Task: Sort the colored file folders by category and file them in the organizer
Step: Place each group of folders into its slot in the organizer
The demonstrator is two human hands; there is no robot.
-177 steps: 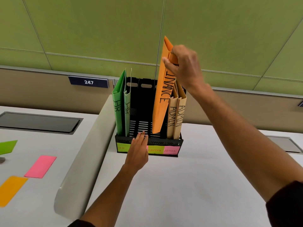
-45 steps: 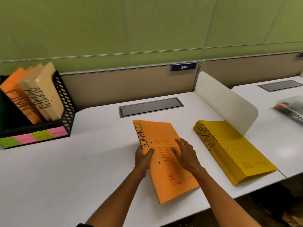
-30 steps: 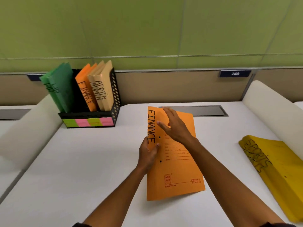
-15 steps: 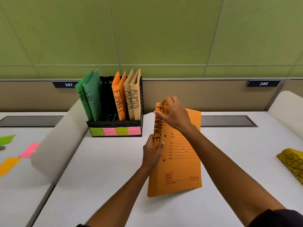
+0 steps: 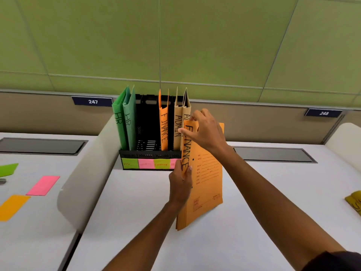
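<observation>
An orange folder marked FINANCE (image 5: 207,178) stands nearly upright over the white desk, just in front of the black organizer (image 5: 148,153). My left hand (image 5: 180,184) grips its spine low down. My right hand (image 5: 205,130) pinches its top corner. In the organizer stand two green HR folders (image 5: 126,122) at the left, one orange FINANCE folder (image 5: 164,130) right of the middle, and two tan ADMIN folders (image 5: 180,118) at the right. Coloured labels (image 5: 148,164) run along the organizer's front.
A rounded white divider (image 5: 88,173) rises left of the organizer, another (image 5: 345,137) at far right. Pink (image 5: 43,185), orange (image 5: 11,207) and green (image 5: 7,170) sticky notes lie on the left desk. A yellow folder's edge (image 5: 354,204) shows at the right. Grey cable hatches sit behind.
The orange folder was lifted off the desk, turned upright and carried left toward the organizer. My right hand shifted from lying flat on it to pinching its top corner.
</observation>
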